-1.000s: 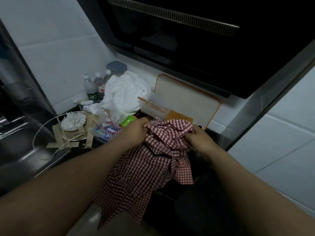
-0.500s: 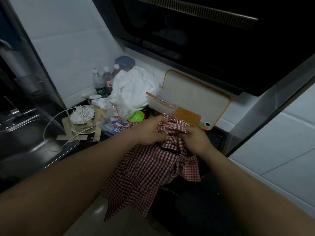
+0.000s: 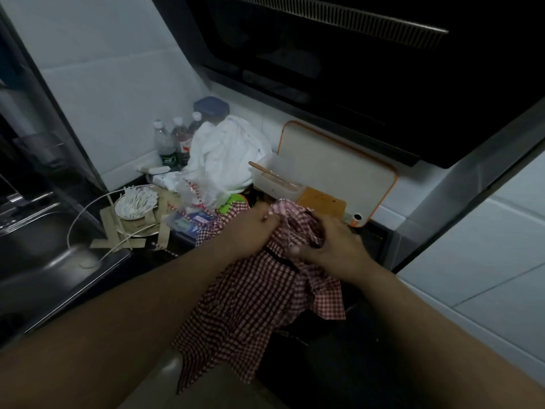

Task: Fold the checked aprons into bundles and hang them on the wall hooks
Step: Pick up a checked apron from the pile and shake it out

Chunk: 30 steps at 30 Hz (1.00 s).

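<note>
A red-and-white checked apron [image 3: 250, 305] hangs over the front edge of the dark counter, its top bunched up between both hands. My left hand [image 3: 250, 228] grips the gathered cloth on the left, fingers curled into it. My right hand [image 3: 330, 246] clutches the bunched top on the right, close beside the left hand. A black strap or trim [image 3: 280, 258] shows between the two hands. No wall hooks are in view.
White cloth heap [image 3: 227, 152], plastic bottles [image 3: 168, 143], a clear box with chopsticks [image 3: 274, 178] and an orange-rimmed cutting board [image 3: 339, 169] crowd the back of the counter. A bowl of cotton swabs [image 3: 135, 202] and a sink [image 3: 35, 261] lie left. A black range hood [image 3: 354, 54] hangs overhead.
Both hands have come closer together, gathering the apron's top into a tighter bunch. The view has shifted slightly to the left.
</note>
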Available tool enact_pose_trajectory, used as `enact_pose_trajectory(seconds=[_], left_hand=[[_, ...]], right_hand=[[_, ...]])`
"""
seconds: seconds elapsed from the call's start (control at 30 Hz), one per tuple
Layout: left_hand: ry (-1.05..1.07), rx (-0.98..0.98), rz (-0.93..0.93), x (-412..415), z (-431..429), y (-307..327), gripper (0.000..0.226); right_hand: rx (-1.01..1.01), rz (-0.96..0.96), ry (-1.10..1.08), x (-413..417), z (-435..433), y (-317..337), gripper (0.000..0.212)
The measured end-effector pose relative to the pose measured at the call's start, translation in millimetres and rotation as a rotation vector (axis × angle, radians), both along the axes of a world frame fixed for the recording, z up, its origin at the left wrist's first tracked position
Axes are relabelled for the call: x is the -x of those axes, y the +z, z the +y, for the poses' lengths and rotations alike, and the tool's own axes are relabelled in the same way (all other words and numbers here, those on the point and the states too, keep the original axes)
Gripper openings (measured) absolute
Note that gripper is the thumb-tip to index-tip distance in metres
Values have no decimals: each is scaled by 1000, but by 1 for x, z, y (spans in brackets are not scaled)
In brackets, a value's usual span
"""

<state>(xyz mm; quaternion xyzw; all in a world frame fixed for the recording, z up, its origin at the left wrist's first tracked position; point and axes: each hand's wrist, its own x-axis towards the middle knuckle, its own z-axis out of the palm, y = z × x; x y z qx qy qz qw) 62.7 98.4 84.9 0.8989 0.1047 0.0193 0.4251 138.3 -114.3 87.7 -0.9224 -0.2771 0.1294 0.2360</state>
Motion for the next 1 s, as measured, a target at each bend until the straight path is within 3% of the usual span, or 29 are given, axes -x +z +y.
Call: enact_pose_trajectory(seconds=[0.07,0.13,0.17,0.23,0.27,0.33,0.4,0.43,0.5,0.57,0.63,0.67,0.7,0.77,0.8,0.9,1.0], left_hand=[[-125,11,-49,-6,-17,4,21],[-158,20,-145,-9,-24,3,19],[-120,-15,-184,-10,-21,-1,32],[25,-127,-154,-3,-1,-24,71],[80,-176,-94,5,11,-39,86],[74,-321,32,21,31,-69,102],[3,-479,68,25,39,-90,104],[-17,-520,43,23,39,-94,102],[-35,-569,8,10,34,-93,91],[-20,-574,17,0,27,-86,76],[8,-513,0,-5,23,-83,50],[9,-469,-29,-7,24,-83,41],[-4,-418,-63,-7,23,-83,34],[-37,-325,-101,-7,21,-81,22],[-44,-283,-102,-7,21,-81,19],[31,-81,-51,-7,23,-65,31],[161,-92,-92,-4,19,-31,53]], right_hand=[[-66,-71,168,4,22,-5,83],[-205,85,141,4,35,-7,28],[-262,157,35,1,37,-7,18],[-303,196,-139,1,34,-4,23],[-275,209,-118,-1,29,0,22],[18,364,197,5,17,11,20],[329,535,452,15,8,18,28],[318,596,465,19,4,20,32],[9,582,191,16,2,16,31],[-267,346,-312,-10,-6,-7,35],[-278,316,-600,-32,-15,-36,67],[-259,400,-640,-38,-19,-51,82],[-262,509,-638,-36,-19,-55,78],[-290,600,-625,-25,-10,-49,28],[-321,568,-599,-23,-5,-44,13],[-453,396,-503,-14,3,-16,20],[-811,474,-536,-9,5,29,21]])
